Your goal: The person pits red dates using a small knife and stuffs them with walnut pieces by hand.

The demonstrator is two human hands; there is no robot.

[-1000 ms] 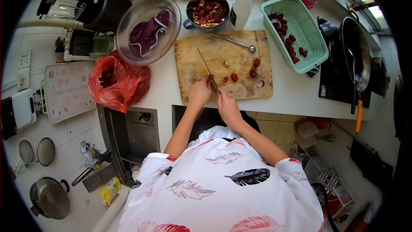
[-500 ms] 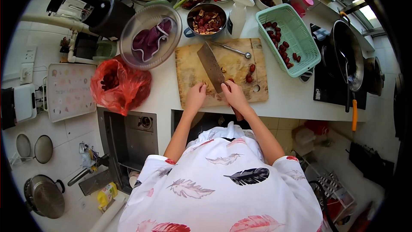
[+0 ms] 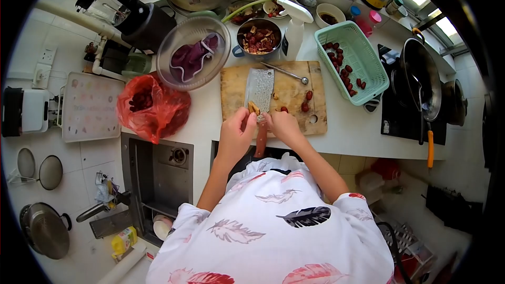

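Hands and a cleaver at the cutting board, with containers of red dates standing around.
The left hand [image 3: 236,132] is pinching a cut date piece [image 3: 254,108] between nearly closed fingers, above the cutting board [image 3: 234,87]; the right hand [image 3: 284,126] is curling its fingers beside the cleaver [image 3: 259,88], its grip being impossible to tell from here. The cleaver is lying on the board, its handle pointing toward the person. Beyond it, a metal pot [image 3: 258,57] is holding cut dates; at right, a green basket [image 3: 376,81] is holding whole ones. At left, a red bag [image 3: 168,113] is holding more, and a plastic bowl [image 3: 214,75] is holding a purple cloth [image 3: 190,60].
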